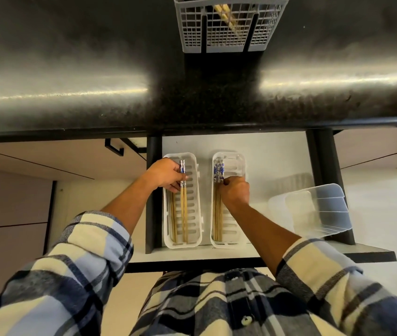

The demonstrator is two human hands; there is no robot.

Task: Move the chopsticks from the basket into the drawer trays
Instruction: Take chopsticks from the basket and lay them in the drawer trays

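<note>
Pinching one chopstick pair (183, 180) in my left hand (166, 175) and another (218, 171) in my right hand (236, 190), I should lay each flat along its tray (194, 242), short of the drawer (265, 146) front.

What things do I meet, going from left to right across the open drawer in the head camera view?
Left hand → left tray with the chopsticks it holds → right tray with blue-patterned chopsticks → right hand → clear plastic container lying on its side.

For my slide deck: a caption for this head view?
Both hands set chopsticks into two drawer trays; more wait in the basket.
</note>
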